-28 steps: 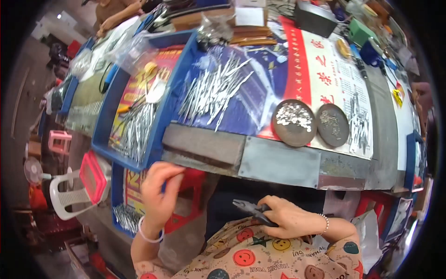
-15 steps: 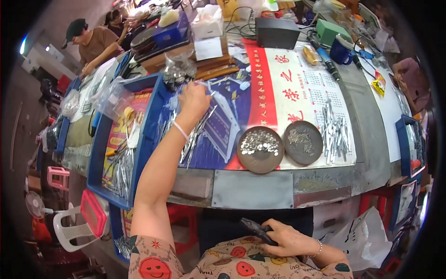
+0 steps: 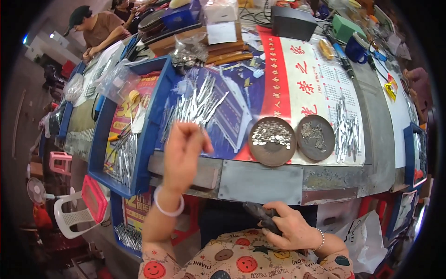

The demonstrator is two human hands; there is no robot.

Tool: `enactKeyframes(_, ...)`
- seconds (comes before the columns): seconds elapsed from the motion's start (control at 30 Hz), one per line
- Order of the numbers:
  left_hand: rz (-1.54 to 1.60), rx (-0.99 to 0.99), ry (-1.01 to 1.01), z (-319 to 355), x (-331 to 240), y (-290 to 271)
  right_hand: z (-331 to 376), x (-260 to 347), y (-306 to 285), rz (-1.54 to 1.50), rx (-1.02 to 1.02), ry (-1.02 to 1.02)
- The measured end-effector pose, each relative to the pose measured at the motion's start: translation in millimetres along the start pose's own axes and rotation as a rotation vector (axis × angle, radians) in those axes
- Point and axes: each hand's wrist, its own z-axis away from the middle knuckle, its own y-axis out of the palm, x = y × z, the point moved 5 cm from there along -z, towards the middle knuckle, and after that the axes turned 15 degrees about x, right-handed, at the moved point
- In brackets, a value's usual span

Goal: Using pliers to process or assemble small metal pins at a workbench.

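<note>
My left hand is over the front edge of the bench, fingers curled together; anything pinched in them is too blurred to make out. Just beyond it, a heap of thin silvery metal strips lies on the dark blue printed sheet. In my lap, my right hand is wrapped around dark pliers, their jaws pointing up and left. Two round brown dishes stand right of the strips: the left dish holds small shiny discs, the right dish tiny metal bits.
A blue tray of metal strips and a plastic bag stands at the left. More strips lie on the calendar sheet. Behind are a bag of metal parts, a black box and a blue mug. A co-worker sits far left.
My left hand has come back from the far side of the strip heap toward the bench's front edge. My right hand keeps its hold on the pliers. The view has shifted slightly.
</note>
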Motion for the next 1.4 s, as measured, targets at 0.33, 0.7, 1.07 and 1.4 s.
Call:
enactKeyframes(0.33,0.244,-0.011,0.222,82,36,22,-61,59,-33,0.456,-0.092,-0.016)
enactKeyframes(0.7,0.213,0.009,0.357,91,42,18,-83,116,-45,0.623,-0.132,-0.160)
enactKeyframes(1.07,0.674,-0.080,0.057,99,32,24,-71,82,-39,0.521,0.037,0.066)
enactKeyframes(1.4,0.881,-0.066,-0.314,123,22,48,-46,46,-15,0.629,0.095,0.071)
